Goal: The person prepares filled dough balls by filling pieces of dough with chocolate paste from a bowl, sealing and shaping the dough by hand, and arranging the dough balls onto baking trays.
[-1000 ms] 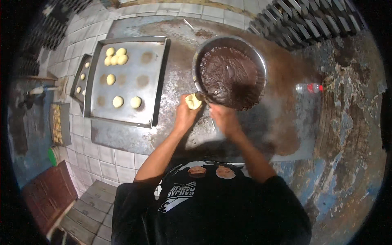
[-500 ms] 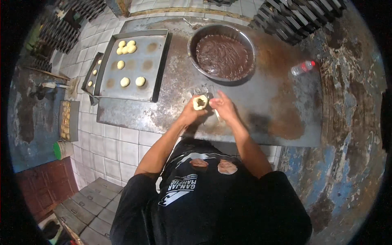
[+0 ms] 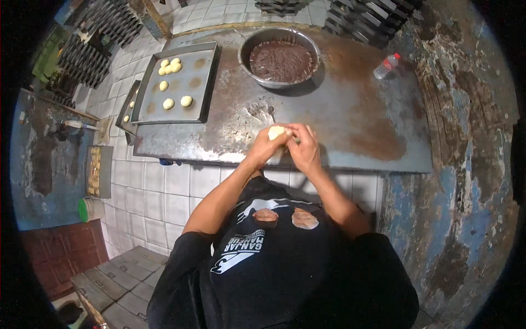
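Note:
Over the table's near edge, my left hand (image 3: 265, 145) is wrapped round a piece of pale yellow dough (image 3: 276, 132). The thumb and fingers of my right hand (image 3: 304, 147) pinch the dough's right side. No filling shows in the dough from here. Just beyond my hands a spoon (image 3: 271, 111) lies on the table, its bowl dark, beside some smears. Farther back stands a large metal bowl (image 3: 245, 64) of dark brown paste (image 3: 282, 61).
A baking tray (image 3: 181, 117) with several round dough balls (image 3: 169, 103) is at the left, overlapping a smaller tray (image 3: 125, 112). A clear bottle with a red cap (image 3: 388, 66) stands at the right of the metal table (image 3: 350, 129). Stacked dark trays (image 3: 370, 22) rise behind.
The dough was a cup with brown filling showing; now my right fingers close on its edge. A pale handle was by my right hand; now a spoon lies on the table. The view has shifted.

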### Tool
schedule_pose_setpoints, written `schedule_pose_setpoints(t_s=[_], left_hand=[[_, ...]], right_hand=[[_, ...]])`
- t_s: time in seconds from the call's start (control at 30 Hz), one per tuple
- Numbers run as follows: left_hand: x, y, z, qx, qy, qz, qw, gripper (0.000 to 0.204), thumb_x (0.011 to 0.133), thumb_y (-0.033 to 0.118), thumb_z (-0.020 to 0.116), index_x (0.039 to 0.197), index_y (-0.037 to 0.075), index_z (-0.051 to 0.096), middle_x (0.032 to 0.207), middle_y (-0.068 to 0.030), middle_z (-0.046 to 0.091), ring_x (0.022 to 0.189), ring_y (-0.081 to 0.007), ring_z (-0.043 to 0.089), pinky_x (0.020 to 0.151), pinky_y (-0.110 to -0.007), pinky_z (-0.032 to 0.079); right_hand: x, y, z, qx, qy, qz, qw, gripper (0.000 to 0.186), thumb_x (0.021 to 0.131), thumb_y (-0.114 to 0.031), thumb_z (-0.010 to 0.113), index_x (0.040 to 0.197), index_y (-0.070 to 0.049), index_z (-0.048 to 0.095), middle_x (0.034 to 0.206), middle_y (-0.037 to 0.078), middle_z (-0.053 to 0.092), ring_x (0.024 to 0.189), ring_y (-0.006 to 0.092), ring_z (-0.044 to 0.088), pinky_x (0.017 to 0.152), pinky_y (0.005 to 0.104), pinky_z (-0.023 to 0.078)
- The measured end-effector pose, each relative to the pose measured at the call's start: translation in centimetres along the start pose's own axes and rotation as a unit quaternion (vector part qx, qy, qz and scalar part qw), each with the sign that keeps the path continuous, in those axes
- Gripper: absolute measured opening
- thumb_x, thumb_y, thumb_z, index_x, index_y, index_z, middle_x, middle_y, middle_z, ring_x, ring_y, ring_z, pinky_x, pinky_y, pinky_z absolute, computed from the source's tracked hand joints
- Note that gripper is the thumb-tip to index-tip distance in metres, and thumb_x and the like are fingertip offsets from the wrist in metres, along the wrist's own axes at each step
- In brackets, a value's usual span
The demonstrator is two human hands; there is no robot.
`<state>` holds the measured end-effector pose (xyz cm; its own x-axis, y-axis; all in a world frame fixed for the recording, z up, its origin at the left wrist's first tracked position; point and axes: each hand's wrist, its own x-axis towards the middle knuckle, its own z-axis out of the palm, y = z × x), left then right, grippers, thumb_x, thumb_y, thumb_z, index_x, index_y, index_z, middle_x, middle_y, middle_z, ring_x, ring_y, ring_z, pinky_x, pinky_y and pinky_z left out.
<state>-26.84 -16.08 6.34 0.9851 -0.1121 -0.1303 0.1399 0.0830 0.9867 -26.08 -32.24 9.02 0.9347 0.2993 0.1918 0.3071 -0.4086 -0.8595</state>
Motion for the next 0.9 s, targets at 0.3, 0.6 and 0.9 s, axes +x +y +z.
schedule_pose_setpoints(t_s=[0.3,0.6,0.9], left_hand=[[-3.6,3.6,-0.8,0.245,-0.008,0.117,0.962,0.057,0.101,0.031,0.06,0.15,0.006,0.049,0.123,-0.0199,0.07,0.107,-0.0284,0.069,0.094,-0.038,0.052],[-8.3,6.3,-7.1,0.317,0.078,0.003,0.945,0.058,0.099,0.043,0.059,0.141,0.004,0.059,0.11,-0.0204,0.074,0.098,-0.0301,0.071,0.086,-0.039,0.054],[-10.4,5.1,-16.2,0.107,0.114,-0.054,0.986,0.061,0.097,0.026,0.067,0.152,0.007,0.048,0.116,-0.0145,0.071,0.101,-0.0205,0.068,0.09,-0.033,0.053]], right_hand=[[-0.1,3.6,0.9,0.486,-0.115,0.199,0.843,0.011,0.093,-0.01,0.071,0.104,-0.011,0.07,0.094,-0.001,0.07,0.088,0.0168,0.067,0.084,0.0335,0.052],[2.9,-2.6,7.0,0.389,-0.015,-0.034,0.921,0.044,0.093,-0.006,0.071,0.132,0.006,0.053,0.104,0.01,0.069,0.094,0.017,0.068,0.084,0.0298,0.056],[8.7,-8.7,14.4,0.086,-0.396,-0.045,0.913,0.046,0.09,-0.008,0.072,0.133,0.002,0.057,0.118,0.012,0.071,0.105,0.0169,0.067,0.09,0.0324,0.053]])
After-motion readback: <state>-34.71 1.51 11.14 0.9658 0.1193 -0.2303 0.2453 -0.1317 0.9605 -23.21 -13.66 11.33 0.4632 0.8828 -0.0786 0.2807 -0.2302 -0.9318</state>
